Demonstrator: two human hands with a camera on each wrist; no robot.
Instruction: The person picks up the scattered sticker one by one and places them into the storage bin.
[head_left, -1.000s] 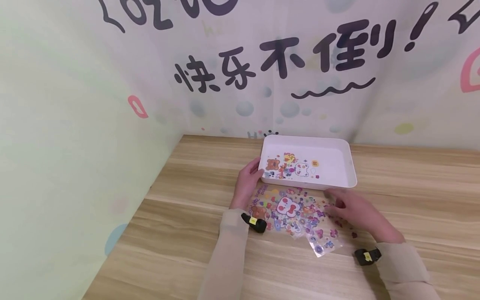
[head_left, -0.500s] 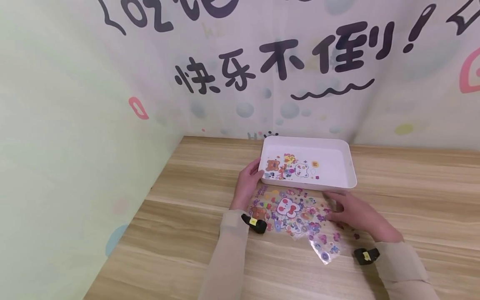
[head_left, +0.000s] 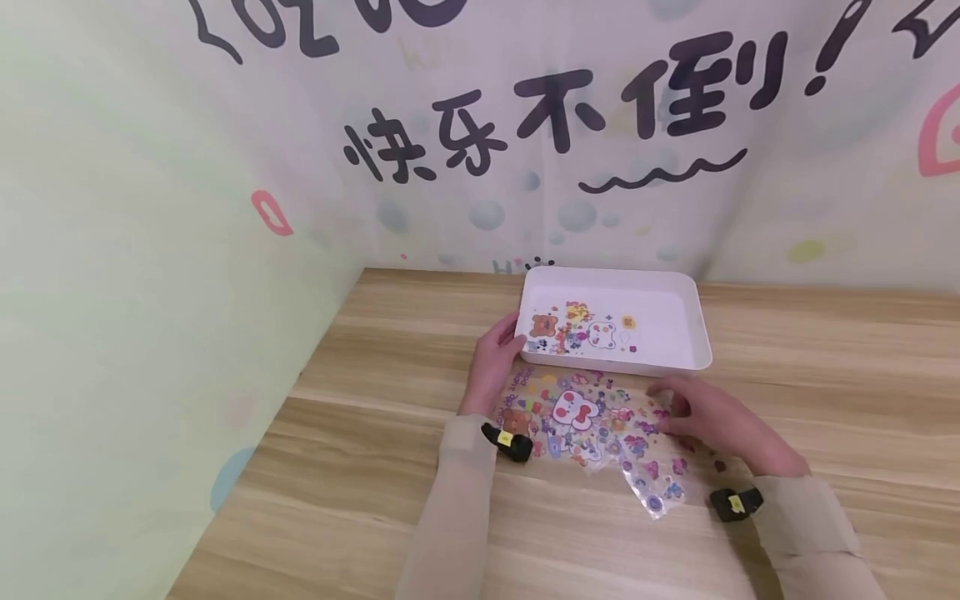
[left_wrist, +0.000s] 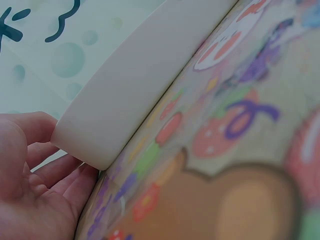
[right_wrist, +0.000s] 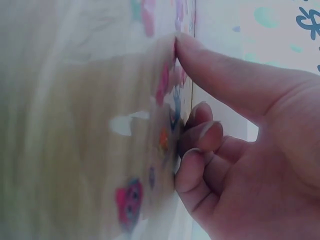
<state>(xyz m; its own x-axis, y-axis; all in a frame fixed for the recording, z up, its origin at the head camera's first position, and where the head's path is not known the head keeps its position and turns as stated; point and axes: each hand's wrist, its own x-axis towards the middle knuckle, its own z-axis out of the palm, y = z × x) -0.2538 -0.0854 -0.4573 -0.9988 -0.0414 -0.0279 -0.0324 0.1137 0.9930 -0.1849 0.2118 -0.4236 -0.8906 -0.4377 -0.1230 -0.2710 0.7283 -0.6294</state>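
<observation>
A white rectangular tray (head_left: pixel 690 317) stands against the back wall. Clear sticker sheets printed with cartoon bears lie inside it at the left. My left hand (head_left: pixel 491 367) holds the tray's left front corner; in the left wrist view the thumb meets the tray side (left_wrist: pixel 130 80) and the other fingers curl underneath. In front of the tray, several clear sticker sheets (head_left: pixel 576 411) overlap on the table. My right hand (head_left: pixel 712 421) rests on their right end. In the right wrist view its thumb (right_wrist: pixel 215 70) and bent fingertips touch a clear sheet (right_wrist: pixel 130 200), spread apart from each other.
The wood-grain table (head_left: pixel 375 467) runs back to a printed wall cloth (head_left: pixel 450 225) with black lettering. A pale green wall (head_left: pixel 112 333) borders the table on the left. Each wrist wears a black camera strap.
The lower right clear sheet has shifted a little to the right under my right hand. My left hand stays at the tray corner; the tray has not visibly moved.
</observation>
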